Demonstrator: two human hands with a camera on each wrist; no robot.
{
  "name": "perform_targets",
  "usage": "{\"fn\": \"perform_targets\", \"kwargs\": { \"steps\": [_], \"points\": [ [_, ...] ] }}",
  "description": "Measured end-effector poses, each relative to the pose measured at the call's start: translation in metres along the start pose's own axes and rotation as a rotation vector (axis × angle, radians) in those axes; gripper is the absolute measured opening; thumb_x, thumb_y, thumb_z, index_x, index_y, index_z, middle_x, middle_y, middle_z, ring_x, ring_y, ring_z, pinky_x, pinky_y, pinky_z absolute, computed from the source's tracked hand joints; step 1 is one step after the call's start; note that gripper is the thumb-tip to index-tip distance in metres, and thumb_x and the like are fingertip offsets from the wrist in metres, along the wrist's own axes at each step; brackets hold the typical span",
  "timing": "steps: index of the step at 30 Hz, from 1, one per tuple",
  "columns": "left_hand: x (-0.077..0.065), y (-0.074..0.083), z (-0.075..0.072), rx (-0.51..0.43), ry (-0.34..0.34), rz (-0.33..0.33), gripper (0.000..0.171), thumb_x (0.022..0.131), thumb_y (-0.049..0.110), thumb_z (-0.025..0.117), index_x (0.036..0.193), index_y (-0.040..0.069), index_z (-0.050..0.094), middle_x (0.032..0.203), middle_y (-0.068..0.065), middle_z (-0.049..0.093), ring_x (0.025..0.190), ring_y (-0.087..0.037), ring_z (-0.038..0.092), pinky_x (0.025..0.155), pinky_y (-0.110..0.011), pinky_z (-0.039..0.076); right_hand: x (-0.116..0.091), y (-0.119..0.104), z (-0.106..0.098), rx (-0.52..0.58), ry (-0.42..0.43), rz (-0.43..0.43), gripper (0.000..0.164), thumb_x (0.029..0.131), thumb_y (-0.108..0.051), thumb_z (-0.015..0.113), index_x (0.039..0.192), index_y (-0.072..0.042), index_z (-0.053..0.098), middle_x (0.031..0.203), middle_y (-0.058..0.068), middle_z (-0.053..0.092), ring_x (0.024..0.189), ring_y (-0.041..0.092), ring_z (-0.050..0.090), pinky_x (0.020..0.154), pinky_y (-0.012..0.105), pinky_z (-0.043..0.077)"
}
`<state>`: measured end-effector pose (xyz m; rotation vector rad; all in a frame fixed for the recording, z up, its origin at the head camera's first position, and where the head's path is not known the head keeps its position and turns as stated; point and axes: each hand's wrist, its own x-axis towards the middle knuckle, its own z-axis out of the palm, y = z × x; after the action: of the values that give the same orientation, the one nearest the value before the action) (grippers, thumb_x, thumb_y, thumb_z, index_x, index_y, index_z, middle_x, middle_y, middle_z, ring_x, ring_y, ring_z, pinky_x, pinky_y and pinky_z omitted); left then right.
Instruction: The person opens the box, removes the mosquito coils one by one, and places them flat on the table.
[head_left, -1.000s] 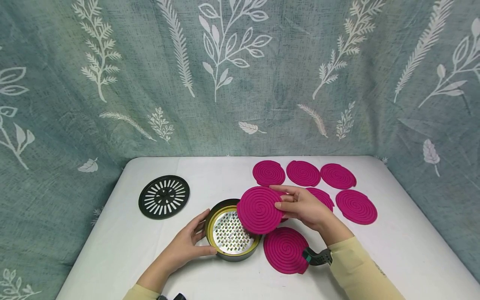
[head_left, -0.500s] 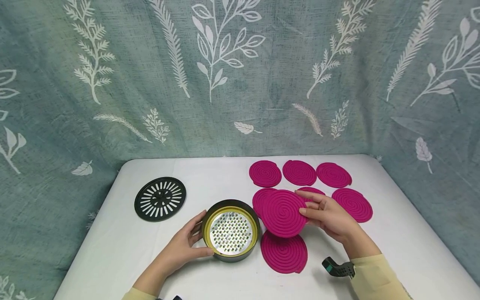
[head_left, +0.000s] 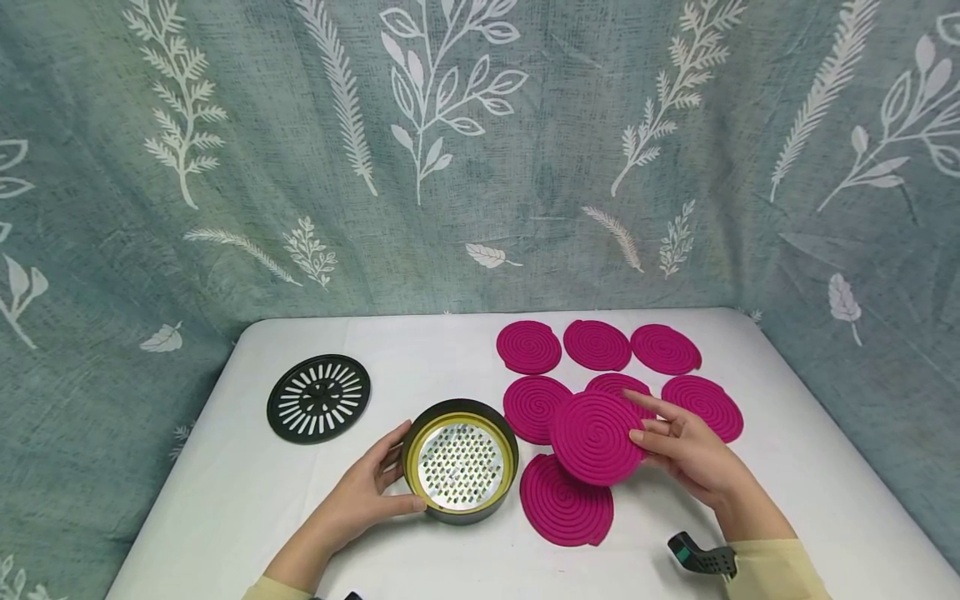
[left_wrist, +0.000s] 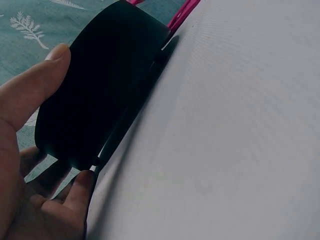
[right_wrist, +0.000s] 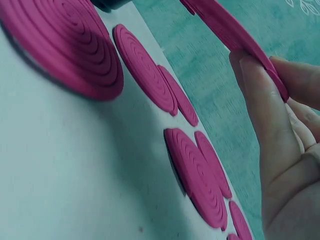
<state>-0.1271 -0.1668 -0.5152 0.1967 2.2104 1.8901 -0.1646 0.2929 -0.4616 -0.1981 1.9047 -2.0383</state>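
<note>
In the head view, my left hand (head_left: 371,492) grips the near left side of a round black container (head_left: 459,518) standing on the table. Inside its yellow ring lies a silver grater plate (head_left: 460,465) full of small holes. The left wrist view has the container's dark side (left_wrist: 102,90) between thumb and fingers. My right hand (head_left: 690,454) pinches a magenta spiral coaster (head_left: 595,437) at its right edge, raised over the table. Seen edge-on in the right wrist view, this coaster (right_wrist: 232,37) sits between thumb and fingers. It partly covers the coaster behind it (head_left: 618,383) and a nearer one (head_left: 566,508).
Several more magenta coasters (head_left: 528,347) lie in rows at the back right of the white table (head_left: 420,354). A black slotted disc (head_left: 318,398) lies at the back left. Patterned teal fabric (head_left: 450,250) hangs behind and at both sides.
My right hand has carried the coaster from over the container's right edge to the right, uncovering the grater plate fully. The left hand keeps its grip on the container.
</note>
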Motion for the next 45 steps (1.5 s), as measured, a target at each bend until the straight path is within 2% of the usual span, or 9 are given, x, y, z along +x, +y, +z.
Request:
{"fn": "perform_targets", "kwargs": {
  "steps": [5, 11, 16, 21, 34, 40, 45],
  "points": [
    [0.0, 0.0, 0.001, 0.001, 0.0, -0.005, 0.113, 0.059, 0.021, 0.097, 0.154, 0.024, 0.035, 0.156, -0.001, 0.033, 0.143, -0.022, 0.033, 0.11, -0.022, 0.038, -0.011, 0.005, -0.011, -0.022, 0.021, -0.007, 0.061, 0.096, -0.003, 0.063, 0.151, -0.004, 0.036, 0.097, 0.01, 0.069, 0.085, 0.017, 0.07, 0.081, 0.037, 0.062],
    [0.0, 0.001, 0.002, 0.005, 0.004, -0.018, 0.114, 0.059, 0.021, 0.097, 0.154, 0.024, 0.034, 0.156, -0.002, 0.033, 0.142, -0.023, 0.034, 0.109, -0.021, 0.039, -0.021, 0.011, -0.026, -0.02, 0.002, -0.039, 0.057, 0.098, 0.0, 0.058, 0.15, -0.002, 0.037, 0.111, 0.013, 0.069, 0.093, 0.019, 0.07, 0.082, 0.04, 0.061],
    [-0.001, 0.003, 0.0, 0.019, 0.005, -0.019, 0.113, 0.059, 0.022, 0.097, 0.153, 0.027, 0.035, 0.156, -0.002, 0.033, 0.142, -0.024, 0.035, 0.109, -0.021, 0.04, -0.027, 0.017, -0.036, 0.005, 0.008, -0.056, 0.055, 0.098, 0.004, 0.056, 0.149, -0.001, 0.037, 0.112, 0.011, 0.07, 0.094, 0.019, 0.07, 0.082, 0.04, 0.06],
    [-0.001, 0.002, -0.001, 0.019, 0.002, -0.019, 0.113, 0.059, 0.022, 0.097, 0.153, 0.027, 0.035, 0.157, -0.001, 0.033, 0.142, -0.023, 0.034, 0.109, -0.021, 0.039, -0.033, 0.022, -0.044, 0.027, 0.029, -0.037, 0.054, 0.098, 0.004, 0.056, 0.149, -0.002, 0.038, 0.116, 0.01, 0.07, 0.098, 0.022, 0.07, 0.084, 0.042, 0.059],
    [0.001, 0.001, 0.001, 0.05, 0.017, -0.029, 0.116, 0.056, 0.028, 0.098, 0.154, 0.027, 0.035, 0.156, -0.001, 0.034, 0.142, -0.023, 0.035, 0.108, -0.021, 0.04, -0.05, 0.028, -0.062, 0.044, 0.005, 0.016, 0.049, 0.099, 0.004, 0.053, 0.145, -0.014, 0.048, 0.112, 0.012, 0.07, 0.096, 0.02, 0.07, 0.084, 0.041, 0.06],
    [0.0, 0.003, 0.001, 0.025, 0.02, -0.03, 0.114, 0.057, 0.023, 0.097, 0.153, 0.027, 0.035, 0.156, -0.002, 0.034, 0.142, -0.024, 0.035, 0.108, -0.022, 0.04, -0.056, 0.032, -0.066, 0.065, 0.0, 0.036, 0.05, 0.099, 0.003, 0.053, 0.146, -0.012, 0.046, 0.111, 0.013, 0.07, 0.096, 0.02, 0.07, 0.085, 0.042, 0.059],
    [0.0, 0.001, 0.0, 0.031, 0.009, -0.029, 0.115, 0.057, 0.026, 0.097, 0.153, 0.028, 0.034, 0.156, -0.002, 0.034, 0.142, -0.023, 0.035, 0.108, -0.021, 0.04, -0.056, 0.04, -0.065, 0.028, 0.019, 0.076, 0.049, 0.099, 0.0, 0.056, 0.145, -0.016, 0.049, 0.114, 0.013, 0.07, 0.099, 0.023, 0.07, 0.087, 0.046, 0.057]
  ]
}}
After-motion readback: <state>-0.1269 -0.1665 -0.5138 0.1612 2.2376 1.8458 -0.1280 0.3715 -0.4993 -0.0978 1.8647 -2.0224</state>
